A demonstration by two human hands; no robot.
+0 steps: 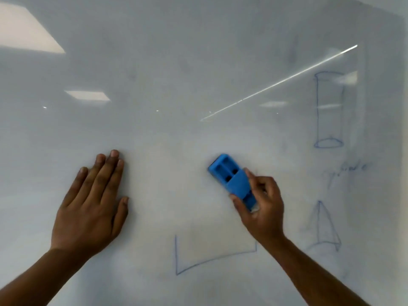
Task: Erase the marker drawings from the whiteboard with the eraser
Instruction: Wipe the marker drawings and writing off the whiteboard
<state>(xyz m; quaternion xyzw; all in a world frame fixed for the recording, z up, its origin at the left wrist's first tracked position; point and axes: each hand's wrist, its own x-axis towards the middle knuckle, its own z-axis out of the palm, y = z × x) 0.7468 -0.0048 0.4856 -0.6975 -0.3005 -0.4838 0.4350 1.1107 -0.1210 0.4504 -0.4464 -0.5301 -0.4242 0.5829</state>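
A glossy whiteboard (176,74) fills the view. My right hand (261,208) grips a blue plastic eraser (229,175) by its lower end and presses it against the board, just right of centre. My left hand (92,206) lies flat on the board to the left, fingers together, holding nothing. Blue marker drawings remain: the lower part of a square outline (198,262) below the eraser, a cylinder (330,109) at the upper right, a pyramid (326,226) at the lower right, and faint smeared writing (346,171) between them.
Ceiling lights reflect on the board at the upper left (26,27) and as a bright diagonal streak (278,82). The board's right edge (405,85) runs down the far right. The area around the eraser looks smudged and wiped.
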